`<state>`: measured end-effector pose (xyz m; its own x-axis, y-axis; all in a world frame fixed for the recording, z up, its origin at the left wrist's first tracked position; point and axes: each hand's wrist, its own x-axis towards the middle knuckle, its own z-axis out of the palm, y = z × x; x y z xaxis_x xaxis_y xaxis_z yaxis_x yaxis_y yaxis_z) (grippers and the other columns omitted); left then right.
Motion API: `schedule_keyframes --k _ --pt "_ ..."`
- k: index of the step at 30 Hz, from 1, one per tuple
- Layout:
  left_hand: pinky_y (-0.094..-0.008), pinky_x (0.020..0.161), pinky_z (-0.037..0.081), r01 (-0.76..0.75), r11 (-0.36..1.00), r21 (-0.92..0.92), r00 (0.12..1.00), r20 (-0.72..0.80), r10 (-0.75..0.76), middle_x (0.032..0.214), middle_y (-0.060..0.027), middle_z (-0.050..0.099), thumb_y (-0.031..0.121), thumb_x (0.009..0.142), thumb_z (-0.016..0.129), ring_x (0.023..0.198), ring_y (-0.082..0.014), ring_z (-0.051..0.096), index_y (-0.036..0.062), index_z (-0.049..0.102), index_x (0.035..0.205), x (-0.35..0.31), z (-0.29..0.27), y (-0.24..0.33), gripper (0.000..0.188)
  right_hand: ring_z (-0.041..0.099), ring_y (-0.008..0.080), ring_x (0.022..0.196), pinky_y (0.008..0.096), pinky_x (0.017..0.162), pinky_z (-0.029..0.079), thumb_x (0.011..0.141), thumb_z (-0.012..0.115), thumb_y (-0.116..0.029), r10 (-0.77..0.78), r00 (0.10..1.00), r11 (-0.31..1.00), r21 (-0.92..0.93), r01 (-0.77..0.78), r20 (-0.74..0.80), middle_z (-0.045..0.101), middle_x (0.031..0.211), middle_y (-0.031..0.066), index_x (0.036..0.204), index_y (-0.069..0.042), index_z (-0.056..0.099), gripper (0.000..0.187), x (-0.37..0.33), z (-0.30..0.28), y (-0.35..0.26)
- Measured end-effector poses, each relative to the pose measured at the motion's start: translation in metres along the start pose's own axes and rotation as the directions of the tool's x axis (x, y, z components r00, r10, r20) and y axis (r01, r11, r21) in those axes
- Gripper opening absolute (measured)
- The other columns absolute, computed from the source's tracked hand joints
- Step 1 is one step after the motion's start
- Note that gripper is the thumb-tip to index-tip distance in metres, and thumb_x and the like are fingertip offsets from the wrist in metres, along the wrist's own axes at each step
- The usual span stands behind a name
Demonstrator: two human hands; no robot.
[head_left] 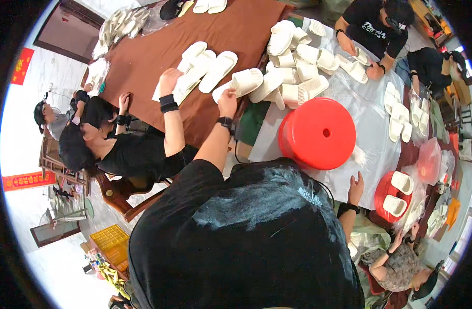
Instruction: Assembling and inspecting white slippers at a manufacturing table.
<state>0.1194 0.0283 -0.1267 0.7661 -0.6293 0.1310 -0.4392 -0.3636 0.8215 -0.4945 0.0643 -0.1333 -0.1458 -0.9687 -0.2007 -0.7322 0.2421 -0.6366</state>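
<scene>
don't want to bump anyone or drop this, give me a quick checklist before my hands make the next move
1. Left hand on the white slipper: ok, fingers at the end away from the strap.
2. Slipper's underside clean: cannot tell, hidden from this view.
3. Right hand free: ok, fingers spread, nothing seen in it.
4. Right hand apart from the red stool: ok, a gap shows.
5. Left side clear of other people: not ok, a co-worker's hand is close by, beside other slippers.
</scene>
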Motion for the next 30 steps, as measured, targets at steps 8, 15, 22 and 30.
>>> schedule_keyframes --k 8,15,22,30 --pt "-0.0425 0.072 0.049 -0.283 0.952 0.115 0.940 0.231 0.251 0.079 -0.0156 0.067 0.006 0.079 0.057 0.077 -0.0328 0.065 0.0093 0.065 0.102 0.035 0.011 0.031 0.025 0.051 0.0310 0.116 0.0386 0.095 0.044 0.092 0.057 -0.021 0.050 0.998 0.998 0.028 -0.048 -0.047 0.050 0.133 0.0186 0.134 -0.002 0.047 0.047 -0.014 0.003 -0.005" --pt "-0.0515 0.080 0.049 -0.558 0.718 0.417 0.764 0.596 0.247 0.109 -0.0292 0.056 0.041 0.081 0.066 0.096 -0.0455 0.058 0.0311 0.024 0.147 -0.006 0.069 0.126 0.080 0.055 0.0271 0.102 0.0360 0.088 0.046 0.092 0.059 -0.022 0.020 0.997 1.000 -0.009 -0.021 -0.074 0.054 0.126 0.0169 0.134 -0.004 0.049 0.046 -0.037 0.014 -0.016" --pt "-0.0490 0.078 0.051 -0.453 0.765 0.458 0.785 0.611 0.099 0.095 -0.0252 0.065 0.023 0.083 0.055 0.089 -0.0434 0.064 0.0145 0.041 0.134 0.050 0.120 0.121 0.053 0.057 0.0265 0.098 0.0362 0.088 0.046 0.091 0.059 -0.019 0.046 0.994 0.999 0.002 -0.046 -0.095 0.054 0.126 0.0161 0.133 -0.006 0.050 0.045 -0.063 -0.007 -0.046" --pt "-0.0475 0.077 0.050 -0.457 0.868 0.197 0.869 0.306 0.388 0.097 -0.0234 0.066 0.012 0.080 0.055 0.086 -0.0409 0.064 0.0128 0.054 0.114 0.101 0.061 0.125 0.033 0.059 0.0255 0.091 0.0363 0.081 0.048 0.089 0.061 -0.013 -0.010 0.972 0.999 0.045 0.021 -0.234 0.057 0.121 0.0151 0.132 -0.006 0.051 0.045 -0.069 -0.023 -0.068"
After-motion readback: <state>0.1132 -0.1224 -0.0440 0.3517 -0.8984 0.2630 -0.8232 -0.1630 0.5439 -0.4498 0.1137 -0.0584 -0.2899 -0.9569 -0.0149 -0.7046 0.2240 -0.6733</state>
